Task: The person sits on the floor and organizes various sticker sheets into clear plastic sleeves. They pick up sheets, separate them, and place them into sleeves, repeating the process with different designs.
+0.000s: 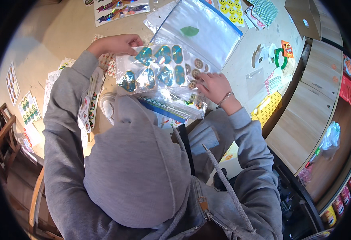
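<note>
My left hand (123, 44) grips the upper left edge of a glossy sheet of teal and gold stickers (147, 72). Partly under it is a sheet of round brown stickers (197, 63), its right edge pinched by the thumb and fingers of my right hand (216, 87). A pile of clear plastic bags with sticker sheets (190, 108) rests below both, close to my lap. Just beyond lies a large clear zip bag (208, 25) with a blue edge and a green leaf-shaped mark.
Stacks of sticker sheets (93, 102) lie by my left forearm. Smiley sticker sheets (231, 12) are at the far side, and yellow sheets (267, 108) lie to the right. A green tape roll (280, 58) sits near a wooden cabinet (304, 120). Wooden chairs (6, 138) stand at left.
</note>
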Action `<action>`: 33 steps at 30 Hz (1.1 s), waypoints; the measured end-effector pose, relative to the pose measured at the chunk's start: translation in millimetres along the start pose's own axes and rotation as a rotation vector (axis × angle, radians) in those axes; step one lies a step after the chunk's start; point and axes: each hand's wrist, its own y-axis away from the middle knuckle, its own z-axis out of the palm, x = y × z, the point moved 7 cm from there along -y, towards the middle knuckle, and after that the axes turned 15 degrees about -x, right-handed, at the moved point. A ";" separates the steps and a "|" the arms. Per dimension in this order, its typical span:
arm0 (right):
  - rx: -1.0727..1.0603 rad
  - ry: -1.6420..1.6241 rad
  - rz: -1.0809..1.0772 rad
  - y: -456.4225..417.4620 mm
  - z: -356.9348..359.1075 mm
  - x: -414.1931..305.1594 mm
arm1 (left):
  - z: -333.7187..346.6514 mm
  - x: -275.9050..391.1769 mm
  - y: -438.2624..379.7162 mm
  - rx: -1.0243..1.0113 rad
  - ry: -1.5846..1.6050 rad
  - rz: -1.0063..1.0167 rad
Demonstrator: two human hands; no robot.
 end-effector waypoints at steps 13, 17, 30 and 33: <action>0.401 -0.429 0.123 63.0 4.4 21.5 | 25.0 53.2 -76.6 0.064 0.341 0.290; 0.878 -0.180 0.416 69.4 39.3 53.8 | 39.8 38.1 -77.3 0.064 0.689 0.212; 0.823 -2.398 0.130 36.7 133.3 64.6 | 37.0 37.8 -96.7 0.078 1.084 0.283; 0.833 -2.726 0.059 46.5 139.0 52.8 | 60.5 38.3 -73.9 0.025 1.494 0.378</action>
